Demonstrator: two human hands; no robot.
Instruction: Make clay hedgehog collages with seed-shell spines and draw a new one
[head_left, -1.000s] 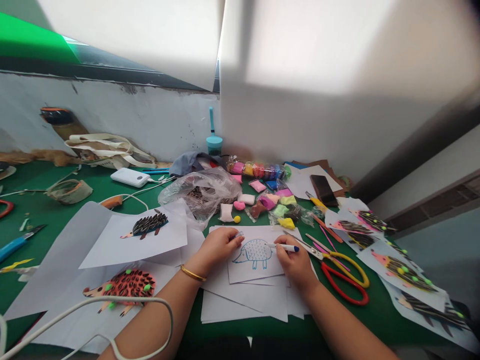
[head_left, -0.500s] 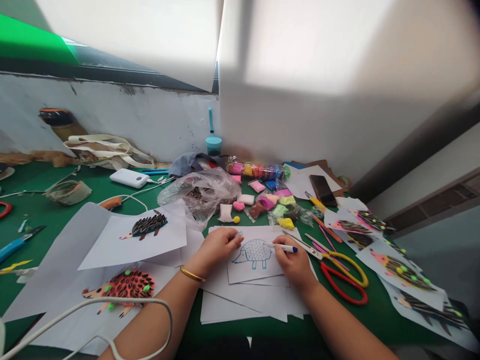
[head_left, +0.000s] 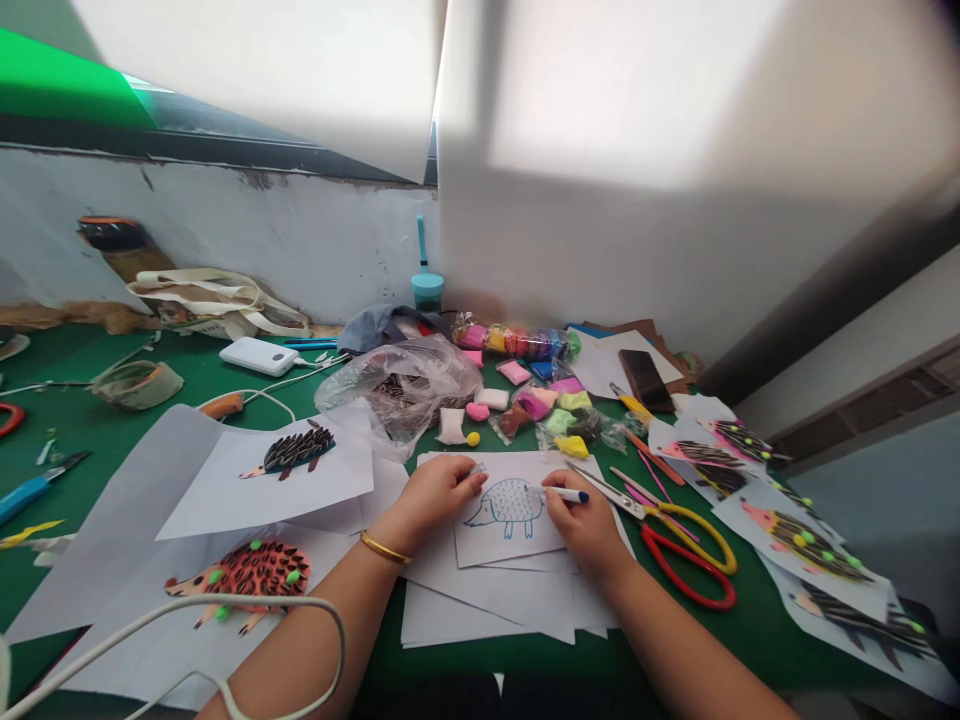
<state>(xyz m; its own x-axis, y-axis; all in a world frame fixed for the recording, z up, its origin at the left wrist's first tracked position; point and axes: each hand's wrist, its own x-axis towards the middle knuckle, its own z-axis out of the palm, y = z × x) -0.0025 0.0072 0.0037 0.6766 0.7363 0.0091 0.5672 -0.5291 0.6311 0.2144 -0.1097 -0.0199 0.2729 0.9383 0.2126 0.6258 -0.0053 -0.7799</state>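
Observation:
A white marker [head_left: 566, 494] with a dark blue end is pinched in my right hand [head_left: 589, 525]. Its tip touches the back of a hedgehog drawing [head_left: 512, 508] in blue line, covered with short strokes. That drawing is on a white sheet [head_left: 480, 548] atop a loose stack of paper [head_left: 480, 605]. My left hand [head_left: 436, 492] rests at the sheet's left edge, thumb and fingers closed on a small clear bluish piece [head_left: 478, 468], too small to name surely.
Scissors [head_left: 690, 550] lie right of the stack. Behind are clay packets [head_left: 536, 403] and a plastic bag of seeds [head_left: 401, 390]. Finished hedgehog pictures [head_left: 296, 450] flank both sides, a phone [head_left: 645, 380] lies back right, and a white cable [head_left: 330, 610] crosses my left forearm.
My right hand and the marker have shifted slightly left over the hedgehog's back. My left hand stays in place.

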